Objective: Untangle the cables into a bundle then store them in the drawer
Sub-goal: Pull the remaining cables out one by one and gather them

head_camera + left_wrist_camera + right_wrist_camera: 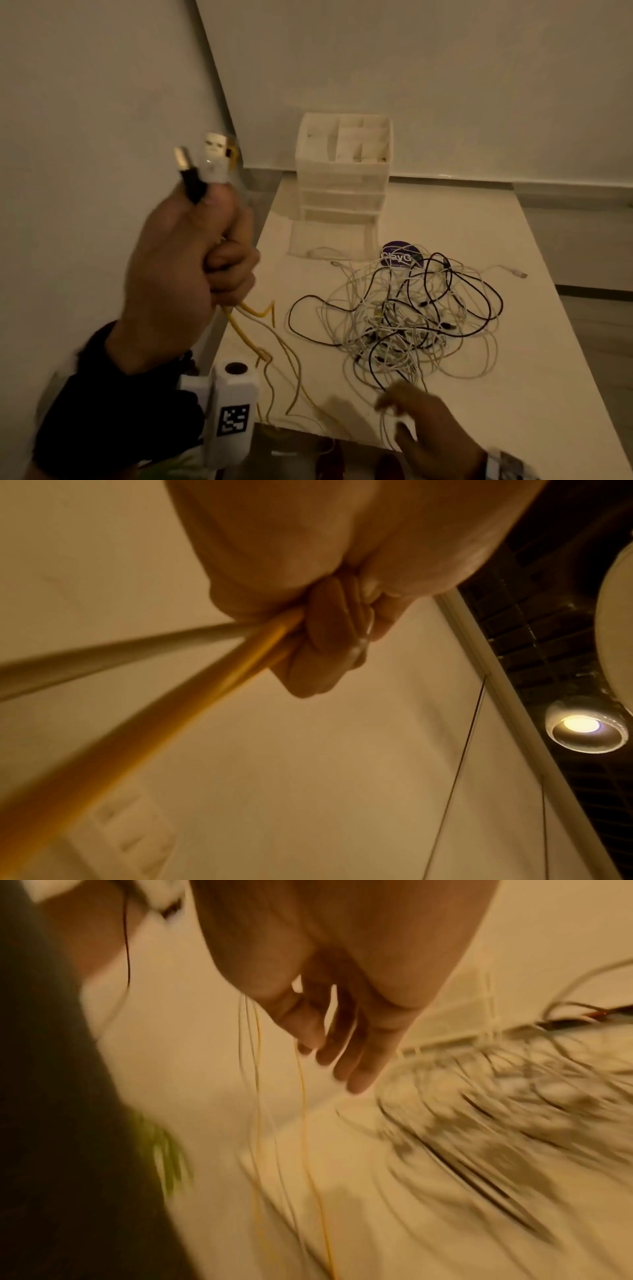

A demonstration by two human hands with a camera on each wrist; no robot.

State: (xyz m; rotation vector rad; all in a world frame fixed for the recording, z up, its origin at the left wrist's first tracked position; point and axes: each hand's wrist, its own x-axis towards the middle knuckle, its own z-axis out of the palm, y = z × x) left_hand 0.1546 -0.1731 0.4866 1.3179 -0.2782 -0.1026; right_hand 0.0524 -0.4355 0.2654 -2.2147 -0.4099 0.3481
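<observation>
My left hand (202, 253) is raised at the left, and its fist grips a bundle of cables. White and black USB plugs (212, 154) stick up above the fist. Yellow cables (239, 329) hang from it down to the table. In the left wrist view the fingers (329, 631) curl round yellow cables (171, 696) and a pale one (103, 653). A tangle of white and black cables (404, 315) lies mid-table. My right hand (421, 421) hovers at the tangle's near edge, its fingers (339, 1042) straight and empty. The white drawer unit (344, 168) stands at the back.
A clear drawer (329, 236) is pulled out in front of the unit. A round purple disc (400, 255) lies under the tangle's far side. A wall runs close along the left of the white table (531, 394). A ceiling lamp (582, 726) shows in the left wrist view.
</observation>
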